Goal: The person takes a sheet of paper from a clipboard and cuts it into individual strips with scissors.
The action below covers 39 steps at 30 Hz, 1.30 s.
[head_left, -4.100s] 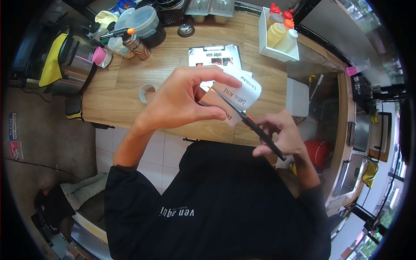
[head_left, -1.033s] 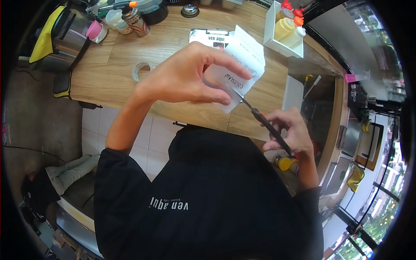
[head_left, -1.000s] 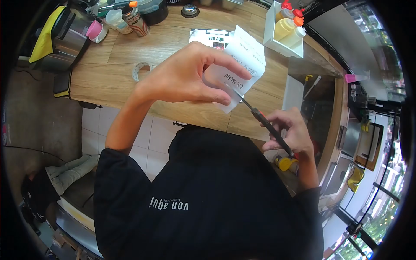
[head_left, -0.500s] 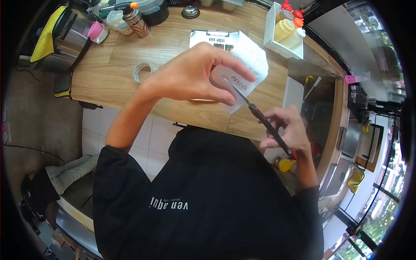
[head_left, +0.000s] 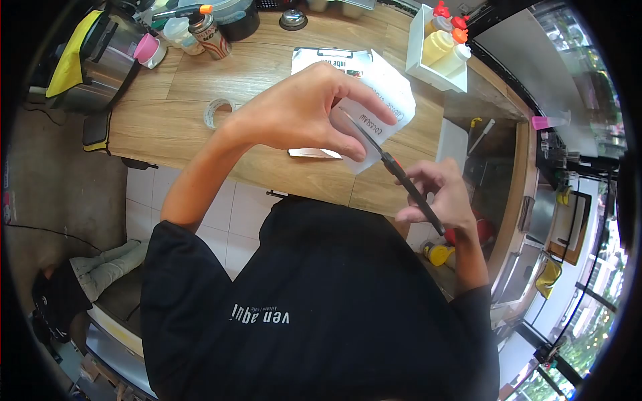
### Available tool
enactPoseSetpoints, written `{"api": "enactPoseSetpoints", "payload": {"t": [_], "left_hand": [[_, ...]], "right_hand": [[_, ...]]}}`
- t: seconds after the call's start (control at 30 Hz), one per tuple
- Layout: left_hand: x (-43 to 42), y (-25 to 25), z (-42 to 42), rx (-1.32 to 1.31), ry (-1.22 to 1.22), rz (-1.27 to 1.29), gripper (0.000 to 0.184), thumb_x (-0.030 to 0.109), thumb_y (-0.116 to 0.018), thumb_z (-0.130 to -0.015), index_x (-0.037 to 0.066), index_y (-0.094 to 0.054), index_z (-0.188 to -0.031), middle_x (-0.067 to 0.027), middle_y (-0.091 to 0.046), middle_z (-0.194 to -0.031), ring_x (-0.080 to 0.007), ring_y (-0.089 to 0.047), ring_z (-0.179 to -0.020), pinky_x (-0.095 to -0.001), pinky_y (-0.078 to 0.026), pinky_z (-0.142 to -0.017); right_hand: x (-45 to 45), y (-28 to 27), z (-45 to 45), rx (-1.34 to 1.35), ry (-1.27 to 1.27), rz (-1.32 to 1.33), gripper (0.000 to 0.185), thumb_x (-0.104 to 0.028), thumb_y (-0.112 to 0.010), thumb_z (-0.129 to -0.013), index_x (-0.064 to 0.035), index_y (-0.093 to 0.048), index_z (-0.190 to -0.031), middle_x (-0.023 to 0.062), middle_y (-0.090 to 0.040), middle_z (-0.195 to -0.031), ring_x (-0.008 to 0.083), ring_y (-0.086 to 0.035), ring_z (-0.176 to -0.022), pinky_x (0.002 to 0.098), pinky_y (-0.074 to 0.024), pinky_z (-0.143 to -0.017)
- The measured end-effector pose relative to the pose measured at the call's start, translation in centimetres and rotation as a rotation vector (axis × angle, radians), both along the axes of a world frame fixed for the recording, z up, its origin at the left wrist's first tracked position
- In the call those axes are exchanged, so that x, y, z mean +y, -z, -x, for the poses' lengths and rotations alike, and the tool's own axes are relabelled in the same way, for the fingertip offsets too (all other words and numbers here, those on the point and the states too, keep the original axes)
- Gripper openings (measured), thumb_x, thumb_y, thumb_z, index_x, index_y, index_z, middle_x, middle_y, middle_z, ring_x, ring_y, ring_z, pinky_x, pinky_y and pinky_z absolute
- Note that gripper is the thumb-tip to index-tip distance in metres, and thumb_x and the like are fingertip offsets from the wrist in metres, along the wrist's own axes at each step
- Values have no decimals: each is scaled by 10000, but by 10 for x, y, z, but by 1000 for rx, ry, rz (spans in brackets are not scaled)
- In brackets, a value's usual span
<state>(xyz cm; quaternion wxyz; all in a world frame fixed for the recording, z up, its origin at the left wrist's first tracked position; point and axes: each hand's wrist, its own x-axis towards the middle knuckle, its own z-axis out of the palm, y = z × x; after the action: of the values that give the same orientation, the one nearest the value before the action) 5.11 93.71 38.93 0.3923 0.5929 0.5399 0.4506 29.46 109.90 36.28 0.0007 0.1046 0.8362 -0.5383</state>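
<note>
My left hand (head_left: 301, 110) grips a white paper (head_left: 391, 90) above the wooden table, its thumb and fingers curved round the sheet. Handwriting on the sheet includes "COLESLAW". My right hand (head_left: 441, 197) holds black scissors (head_left: 408, 184) by the handles, with the blades reaching up and left to the paper near my left fingers. Behind my left hand lies a clipboard (head_left: 321, 53) with a printed "ven aqui" sheet. A narrow white strip (head_left: 314, 153) lies on the table under my left hand. Left of my wrist is a roll of clear tape (head_left: 219, 113).
A white caddy (head_left: 435, 75) with squeeze bottles stands at the back right. At the back left are a butane can (head_left: 210, 37), tubs and a pink cup (head_left: 147, 48). A call bell (head_left: 293, 19) sits at the back. Another person's legs (head_left: 110, 267) show at lower left.
Compared with the earliest frame, the view has shifted and more of the held sheet shows. In the last second the paper and scissors have moved slightly, and the white strip has come into view.
</note>
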Motion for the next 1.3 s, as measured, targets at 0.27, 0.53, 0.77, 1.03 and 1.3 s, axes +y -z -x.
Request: {"api": "enactPoseSetpoints", "payload": {"t": [0.27, 0.53, 0.77, 1.03, 1.3], "left_hand": [[4, 3, 6, -39, 13, 69, 477, -59, -796, -723, 10, -680, -1181, -105, -676, -1147, -168, -677, -984, -274, -610, -818], [10, 9, 5, -34, 33, 98, 484, -71, -787, -728, 5, -671, -1192, -114, -672, -1149, -181, -682, -986, -288, -612, -838], [11, 12, 8, -61, 33, 133, 517, -37, -816, -698, 24, -679, -1193, -106, -681, -1135, -166, -679, -968, -272, -595, -824], [6, 154, 40, 47, -311, 217, 509, 5, -823, -682, 43, -699, -1174, -95, -713, -1111, -136, -668, -939, -260, -540, -812], [5, 222, 32, 207, -465, 137, 435, 89, -824, -717, 39, -711, -1134, -154, -717, -1089, -215, -675, -1007, -333, -522, -864]], "right_hand": [[0, 7, 5, -38, 14, -29, 499, -325, -939, -629, 34, -683, -863, -37, -470, -487, 42, -415, -454, 211, -301, -458], [-2, 11, 8, 21, 33, 61, 480, -309, -934, -639, 34, -695, -874, -39, -462, -485, 33, -402, -456, 217, -286, -454], [0, 10, 7, -16, 18, -53, 475, -296, -935, -637, 37, -694, -876, -44, -463, -499, 32, -401, -467, 211, -288, -456], [8, 53, -43, -134, 192, 84, 461, -242, -925, -655, 51, -690, -923, -33, -533, -509, 23, -474, -456, 185, -341, -457], [1, 75, -53, -158, 339, 134, 481, -222, -920, -661, 66, -678, -961, -24, -557, -516, 14, -493, -450, 176, -332, -439]]}}
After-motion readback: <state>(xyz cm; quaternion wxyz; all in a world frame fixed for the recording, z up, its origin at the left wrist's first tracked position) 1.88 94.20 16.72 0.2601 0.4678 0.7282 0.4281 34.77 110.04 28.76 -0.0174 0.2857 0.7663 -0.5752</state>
